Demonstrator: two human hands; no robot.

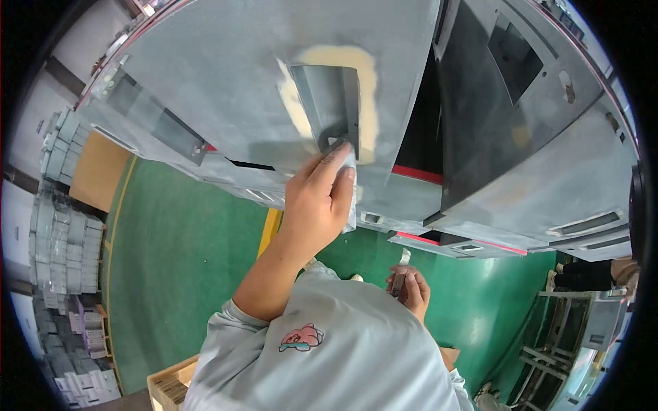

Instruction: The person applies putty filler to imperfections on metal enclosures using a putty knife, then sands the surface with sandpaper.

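The left hand [319, 198] is raised to the big grey sheet-metal cabinet panel [226, 75], fingers closed on a small pale sanding pad [351, 195] and pressing it flat at the lower edge of a rectangular recessed pocket [329, 103] in the panel. A band of cream-yellow filler [367, 85] rings the pocket on its top, left and right sides; the pad sits at the bottom right corner, where the filler meets bare grey metal. The right hand [410, 288] hangs low near the person's chest, curled around a small dark object; what that object is cannot be told. A second grey cabinet section [548, 157] with red edge strips stands to the right, and a green floor [171, 253] lies below.

Judgement on doing this step well: the pad should stay flat to the surface, with pressure spread across the fingertips rather than one point, so the filler comes down level with the metal. Strokes probably want to run along the pocket edge and feather outward, keeping off the sharp inner lip of the recess. The corner under the hand looks like the hardest spot; light, short passes there seem safer. The free hand could brace the panel if it flexes.
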